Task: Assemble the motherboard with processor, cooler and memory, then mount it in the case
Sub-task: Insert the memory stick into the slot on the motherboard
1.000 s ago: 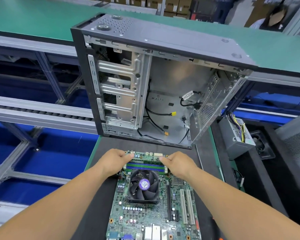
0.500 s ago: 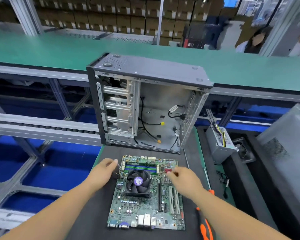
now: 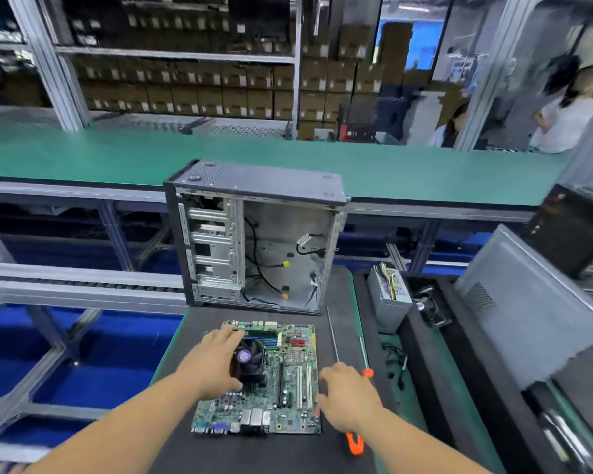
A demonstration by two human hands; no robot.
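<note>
Head view: your left hand (image 3: 216, 362) curls its fingers round the cooler (image 3: 250, 362); your right hand (image 3: 348, 395), fingers relaxed, touches the motherboard (image 3: 281, 401) at 3 o'clock.

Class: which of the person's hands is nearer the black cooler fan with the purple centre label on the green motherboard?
Left. The left hand lies against the black cooler fan, at its left side. The right hand is off the green motherboard's right edge, well apart from the fan.

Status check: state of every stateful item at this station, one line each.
case: upright, side open, no board inside
motherboard: flat on mat, cooler fitted
left hand: resting on cooler
right hand: at board's right edge, grip unclear
screwdrivers: lying unused
</note>
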